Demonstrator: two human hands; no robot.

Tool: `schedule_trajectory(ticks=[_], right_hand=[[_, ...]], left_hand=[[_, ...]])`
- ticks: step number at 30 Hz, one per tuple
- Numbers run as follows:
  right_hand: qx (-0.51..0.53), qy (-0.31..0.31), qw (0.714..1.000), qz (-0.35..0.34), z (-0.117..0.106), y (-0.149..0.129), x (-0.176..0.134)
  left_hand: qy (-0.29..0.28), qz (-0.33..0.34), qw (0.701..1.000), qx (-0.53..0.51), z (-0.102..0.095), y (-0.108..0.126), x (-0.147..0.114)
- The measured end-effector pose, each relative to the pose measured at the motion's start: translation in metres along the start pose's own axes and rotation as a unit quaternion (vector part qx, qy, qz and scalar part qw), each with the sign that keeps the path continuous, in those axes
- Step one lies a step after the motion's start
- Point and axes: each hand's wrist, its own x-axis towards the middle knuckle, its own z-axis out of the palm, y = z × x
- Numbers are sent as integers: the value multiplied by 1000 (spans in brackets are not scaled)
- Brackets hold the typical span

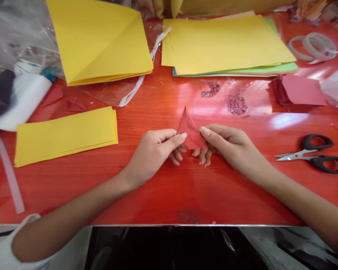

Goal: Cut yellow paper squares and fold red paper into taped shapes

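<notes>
Here we go: L hand (154,153) & R hand (231,144) pinching folded red paper triangle (190,131) b/w 'em, apex up; black-handled scissors (298,154) off R, blades apart.

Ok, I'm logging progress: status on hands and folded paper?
Left hand, right hand holding folded red paper. Pointed end facing away. Scissors off right, not in the way.

A folded paper (192,137) sat between left hand (153,152) and right hand (232,142) over a table (157,202), scissors (300,154) lying to the right, paper strips (67,133) to the left and a sheet stack (228,45) behind, with two rings (330,49) beside its right end.
</notes>
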Motion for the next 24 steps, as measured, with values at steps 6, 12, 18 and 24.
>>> schedule_trajectory(ticks=[6,12,18,24], right_hand=[[30,-17,999,3,-2,3,1],[66,24,997,-38,1,4,-1],[27,-3,1000,-8,2,0,0],[87,6,996,10,0,3,3]], left_hand=[[15,15,999,29,-2,-2,4],[-37,-15,999,-1,-6,1,6],[-80,-3,986,144,-6,6,0],[-12,62,995,83,-5,4,2]])
